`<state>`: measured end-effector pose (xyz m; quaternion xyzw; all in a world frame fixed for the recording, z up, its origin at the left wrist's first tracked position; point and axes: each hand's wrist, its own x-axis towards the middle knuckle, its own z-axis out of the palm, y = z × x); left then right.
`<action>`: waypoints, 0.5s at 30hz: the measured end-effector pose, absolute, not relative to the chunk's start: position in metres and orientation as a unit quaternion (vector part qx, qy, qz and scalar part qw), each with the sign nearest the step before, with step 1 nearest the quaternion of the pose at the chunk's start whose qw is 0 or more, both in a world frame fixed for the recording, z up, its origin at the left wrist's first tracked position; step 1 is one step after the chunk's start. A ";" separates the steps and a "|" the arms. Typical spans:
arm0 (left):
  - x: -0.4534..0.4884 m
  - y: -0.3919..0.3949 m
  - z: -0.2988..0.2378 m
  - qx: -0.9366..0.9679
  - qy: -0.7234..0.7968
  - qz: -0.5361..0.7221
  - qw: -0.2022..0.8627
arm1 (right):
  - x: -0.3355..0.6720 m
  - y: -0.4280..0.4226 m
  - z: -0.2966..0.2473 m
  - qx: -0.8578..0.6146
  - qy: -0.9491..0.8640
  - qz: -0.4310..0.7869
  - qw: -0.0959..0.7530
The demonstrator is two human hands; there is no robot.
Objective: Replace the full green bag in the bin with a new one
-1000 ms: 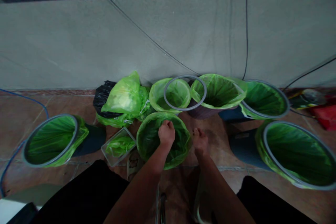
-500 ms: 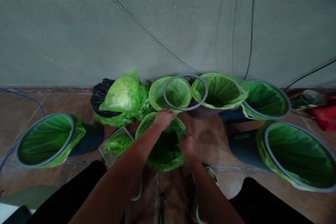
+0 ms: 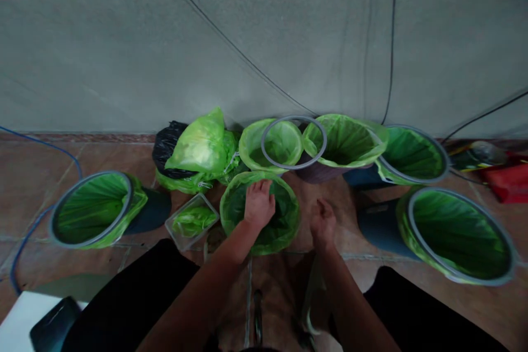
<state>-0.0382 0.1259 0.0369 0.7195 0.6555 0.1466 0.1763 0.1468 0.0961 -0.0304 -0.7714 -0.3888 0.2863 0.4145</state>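
In front of me stands a bin lined with a green bag (image 3: 290, 236), the bag's edge folded over its rim and no ring on it. My left hand (image 3: 259, 206) is over its mouth, fingers stretched forward and holding nothing. My right hand (image 3: 323, 223) hovers just right of the bin, apart from it, fingers loosely bent and empty. Behind, a grey ring (image 3: 291, 166) lies across two more lined bins, the smaller lined bin (image 3: 251, 146) and the larger lined bin (image 3: 350, 140).
A clear plastic box (image 3: 192, 223) holds folded green bags. Filled green bags (image 3: 198, 143) and a black bag (image 3: 165, 146) lean by the wall. Ringed bins stand left (image 3: 152, 212) and right (image 3: 381, 225). A blue hose (image 3: 25, 247) and a red object (image 3: 507, 176) lie at the sides.
Both hands have let go of the front bin's bag edge. My left hand is now over the opening, and my right hand has moved away to the right.
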 end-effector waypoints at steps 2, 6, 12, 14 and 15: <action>-0.024 0.087 0.039 0.722 0.641 0.142 0.220 | 0.156 0.087 -0.029 -0.781 -0.384 0.284 0.402; 0.002 0.028 0.026 0.731 0.625 0.084 0.262 | 0.145 0.072 -0.029 -0.747 -0.425 0.345 0.378; 0.010 0.014 0.000 0.712 0.635 -0.042 0.296 | 0.113 0.071 -0.029 -0.711 -0.529 0.313 0.340; 0.007 0.017 -0.003 0.700 0.643 -0.059 0.306 | 0.112 0.074 -0.029 -0.702 -0.563 0.305 0.311; 0.006 0.018 -0.003 0.695 0.646 -0.065 0.309 | 0.114 0.077 -0.029 -0.699 -0.575 0.295 0.306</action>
